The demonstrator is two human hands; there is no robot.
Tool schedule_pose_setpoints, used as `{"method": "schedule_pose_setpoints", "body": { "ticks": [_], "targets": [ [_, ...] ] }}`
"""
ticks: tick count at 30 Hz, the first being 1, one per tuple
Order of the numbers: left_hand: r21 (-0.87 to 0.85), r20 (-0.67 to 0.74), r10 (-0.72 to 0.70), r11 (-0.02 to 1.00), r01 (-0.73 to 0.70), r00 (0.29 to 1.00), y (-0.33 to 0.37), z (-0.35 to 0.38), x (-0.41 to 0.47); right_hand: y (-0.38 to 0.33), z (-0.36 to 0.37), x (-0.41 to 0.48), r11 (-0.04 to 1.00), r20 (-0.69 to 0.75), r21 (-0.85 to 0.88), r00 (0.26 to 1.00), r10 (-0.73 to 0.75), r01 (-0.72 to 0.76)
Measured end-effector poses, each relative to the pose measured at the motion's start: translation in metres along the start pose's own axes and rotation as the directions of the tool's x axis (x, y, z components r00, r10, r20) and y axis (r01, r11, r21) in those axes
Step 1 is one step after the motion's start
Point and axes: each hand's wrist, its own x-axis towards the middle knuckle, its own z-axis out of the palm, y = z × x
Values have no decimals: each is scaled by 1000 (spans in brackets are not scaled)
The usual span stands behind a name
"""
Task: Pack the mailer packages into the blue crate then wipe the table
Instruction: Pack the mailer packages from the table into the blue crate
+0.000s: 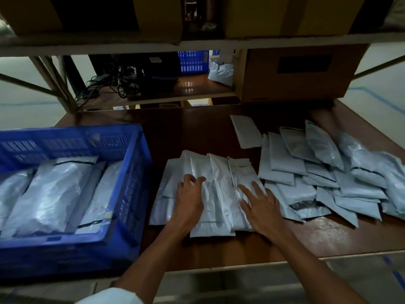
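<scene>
A small bunch of mailer packages (219,191) lies in the middle of the counter (306,235), right in front of the person. Both hands are on top of it. The left hand (189,195) sits on the left half of the bunch. Its fingers are bent and the tips dig into the top package, but I cannot tell if they pinch it or only press. The right hand (260,201) lies on the right half, with its fingers straight, spread apart and flat on the plastic. The packages in this bunch are long and thin. They lie side by side, and each one runs from about six o'clock up to twelve o'clock, so the hands come onto them from the near ends. The blue crate (133,183) stands at nine o'clock from the bunch, just beside it, and its long side runs the same way. It already has some packages (50,194) in it, and they lie the same way too. So I think the next move is a short trip to the left, with no need to turn the bunch. The left hand is nearer to the crate and would lead the way. At three o'clock from the bunch there is a much bigger pile of packages (317,172), all messy and crossing over each other. Most of the packing is not done yet, and the wiping has to wait.
</scene>
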Motion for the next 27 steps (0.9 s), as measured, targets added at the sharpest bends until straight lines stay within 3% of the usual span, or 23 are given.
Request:
{"method": "schedule_pose_setpoints", "body": {
  "ticks": [5,8,12,16,22,27],
  "targets": [
    [-18,-63,54,998,-56,997,2,-11,-3,-9,-5,2,994,-47,-36,994,103,-105],
    [56,-122,-18,998,25,992,-16,-32,-2,-10,-6,1,990,-78,-35,988,133,-136],
    [72,19,-201,977,199,979,-26,-41,-6,-16,-4,-1,992,-88,-39,989,116,-120],
    [82,126,-286,957,277,950,-9,-25,-6,-19,-2,-2,993,-22,-64,995,94,-96],
    [220,257,-283,948,229,924,-5,-19,8,-18,-10,-1,993,21,-108,998,59,-56],
    [223,263,-273,950,217,925,-5,-13,6,-19,-15,1,997,31,-21,997,72,-71]
  ]
}}
